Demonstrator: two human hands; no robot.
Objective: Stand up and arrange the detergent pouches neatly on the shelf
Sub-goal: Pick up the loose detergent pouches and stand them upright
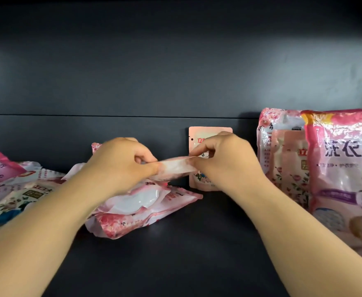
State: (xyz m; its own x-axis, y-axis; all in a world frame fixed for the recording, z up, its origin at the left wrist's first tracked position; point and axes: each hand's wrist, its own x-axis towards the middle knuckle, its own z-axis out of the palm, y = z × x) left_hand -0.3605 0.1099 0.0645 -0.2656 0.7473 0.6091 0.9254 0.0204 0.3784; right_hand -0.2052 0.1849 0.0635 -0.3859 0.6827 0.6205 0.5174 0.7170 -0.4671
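Observation:
A small pale pink pouch (174, 170) is held flat and edge-on over the dark shelf (197, 243). My left hand (120, 166) pinches its left end and my right hand (223, 161) pinches its right end. Behind my right hand a small pink pouch (203, 133) stands upright against the back wall. Below my left hand a large pink floral pouch (137, 213) lies flat. Two large pink pouches stand upright at the right: a front one with big lettering (345, 163) and one behind it (280, 146).
Several more pouches (10, 183) lie in a loose heap at the left edge of the shelf. The dark back wall (175, 71) rises behind everything. Bare shelf shows in front between my forearms.

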